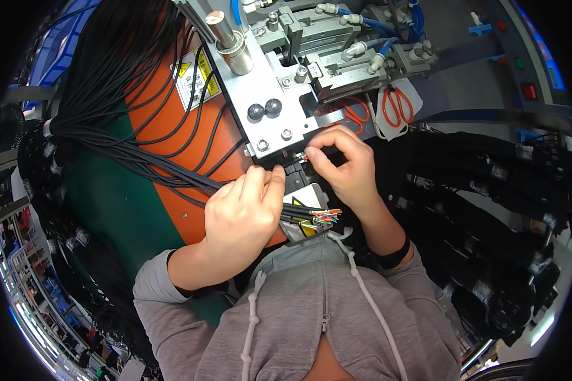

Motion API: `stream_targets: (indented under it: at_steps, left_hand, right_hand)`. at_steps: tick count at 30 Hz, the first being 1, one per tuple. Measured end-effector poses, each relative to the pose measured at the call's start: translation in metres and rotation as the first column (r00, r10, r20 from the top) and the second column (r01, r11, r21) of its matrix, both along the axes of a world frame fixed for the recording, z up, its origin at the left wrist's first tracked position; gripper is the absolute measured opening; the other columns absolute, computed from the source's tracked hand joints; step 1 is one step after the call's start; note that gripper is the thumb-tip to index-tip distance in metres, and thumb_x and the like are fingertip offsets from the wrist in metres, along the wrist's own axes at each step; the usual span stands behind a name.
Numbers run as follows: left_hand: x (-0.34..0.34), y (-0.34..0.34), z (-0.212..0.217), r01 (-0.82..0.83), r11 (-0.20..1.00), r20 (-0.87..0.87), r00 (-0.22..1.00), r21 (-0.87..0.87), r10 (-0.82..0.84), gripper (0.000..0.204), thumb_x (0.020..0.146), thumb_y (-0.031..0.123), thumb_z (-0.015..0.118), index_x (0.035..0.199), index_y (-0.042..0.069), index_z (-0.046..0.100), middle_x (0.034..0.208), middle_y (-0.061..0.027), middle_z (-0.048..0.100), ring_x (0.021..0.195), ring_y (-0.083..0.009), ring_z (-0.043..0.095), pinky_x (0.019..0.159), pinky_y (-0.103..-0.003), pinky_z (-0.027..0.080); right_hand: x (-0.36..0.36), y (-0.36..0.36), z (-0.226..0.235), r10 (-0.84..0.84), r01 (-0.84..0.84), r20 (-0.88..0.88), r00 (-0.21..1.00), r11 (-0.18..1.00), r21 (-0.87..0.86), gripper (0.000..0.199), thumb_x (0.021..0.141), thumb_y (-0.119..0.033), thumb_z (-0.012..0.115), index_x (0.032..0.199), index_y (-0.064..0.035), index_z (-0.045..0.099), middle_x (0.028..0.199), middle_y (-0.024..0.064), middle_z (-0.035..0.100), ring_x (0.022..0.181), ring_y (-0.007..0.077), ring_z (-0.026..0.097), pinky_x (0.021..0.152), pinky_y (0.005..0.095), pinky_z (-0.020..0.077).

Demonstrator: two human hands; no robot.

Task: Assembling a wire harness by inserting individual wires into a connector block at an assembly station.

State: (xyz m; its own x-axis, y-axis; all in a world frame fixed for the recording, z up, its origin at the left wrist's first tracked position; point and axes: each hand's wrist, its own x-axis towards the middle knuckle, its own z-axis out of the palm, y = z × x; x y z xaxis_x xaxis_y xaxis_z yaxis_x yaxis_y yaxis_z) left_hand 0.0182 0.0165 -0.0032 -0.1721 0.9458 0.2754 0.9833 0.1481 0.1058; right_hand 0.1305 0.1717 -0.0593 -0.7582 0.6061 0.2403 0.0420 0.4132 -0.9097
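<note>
My left hand (246, 206) is closed over a bundle of black cables (187, 178), its fingertips pressed on one cable at the front edge of a metal machine (260, 124). My right hand (348, 166) pinches the thin coloured wires (302, 157) at that cable's end, just below the machine plate. Under the fingertips sits a small dark block (295, 179). Other cable ends with stripped coloured wires (325, 217) stick out below my left hand, toward my body. The fingers partly hide the held cable.
Orange and green mats (152, 206) cover the table at left, with many black cables spread over them. Red-handled scissors (397, 106) lie right of the machine. Blue air hoses (388, 46) run along its top. Bundled black cables (489, 190) hang at right.
</note>
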Motion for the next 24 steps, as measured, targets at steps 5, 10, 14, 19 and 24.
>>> stream_targets:
  at_steps: [5,10,14,19,24]
  left_hand:
    - [0.002,0.001,0.001,-0.103,0.993,-0.021,0.995,-0.055,0.102,0.019,0.076,0.008,0.067,0.094,0.002,0.067,0.071,0.0000,0.048,0.061,-0.0105,0.056,0.053,-0.025,0.043]
    - [-0.009,0.006,0.001,0.071,0.988,0.137,0.986,0.139,-0.091,0.023,0.075,0.009,0.069,0.097,0.002,0.068,0.077,-0.0020,0.056,0.062,-0.0121,0.057,0.053,-0.025,0.043]
    - [-0.014,0.015,0.007,0.156,0.914,0.166,0.958,0.374,-0.232,0.028,0.072,0.010,0.072,0.098,0.002,0.070,0.081,-0.0044,0.061,0.061,-0.0148,0.058,0.053,-0.025,0.044]
    - [-0.014,0.007,0.007,0.192,0.885,0.149,0.949,0.425,-0.278,0.023,0.074,0.013,0.072,0.094,0.001,0.070,0.078,-0.0038,0.061,0.059,-0.0132,0.057,0.048,-0.026,0.043]
    - [-0.016,0.010,-0.001,0.167,0.871,0.218,0.931,0.462,-0.294,0.023,0.073,0.013,0.073,0.092,0.000,0.070,0.072,-0.0049,0.060,0.055,-0.0146,0.057,0.044,-0.025,0.042]
  right_hand:
    - [0.005,0.007,0.012,0.347,-0.322,-0.244,0.906,0.937,0.137,0.010,0.074,-0.002,0.075,0.081,-0.0005,0.068,0.082,0.0082,0.067,0.079,0.0217,0.064,0.069,0.0297,0.0483]
    - [0.004,0.005,0.017,0.435,-0.409,-0.335,0.836,0.900,0.150,0.016,0.068,-0.003,0.080,0.080,-0.0014,0.069,0.077,0.0084,0.068,0.074,0.0193,0.063,0.066,0.0295,0.0479]
    - [0.011,0.004,0.019,0.198,-0.208,-0.339,0.920,0.978,0.006,0.021,0.064,-0.001,0.082,0.079,-0.0006,0.069,0.074,0.0086,0.067,0.069,0.0188,0.062,0.064,0.0301,0.0478]
    - [0.010,-0.003,0.035,0.229,-0.237,-0.265,0.937,0.972,0.003,0.023,0.062,0.000,0.083,0.079,0.0000,0.068,0.073,0.0090,0.067,0.066,0.0181,0.061,0.063,0.0304,0.0478]
    - [0.007,-0.009,0.042,0.153,-0.178,-0.308,0.939,0.982,-0.057,0.024,0.062,0.001,0.084,0.079,0.0006,0.066,0.074,0.0093,0.067,0.067,0.0186,0.061,0.063,0.0302,0.0484]
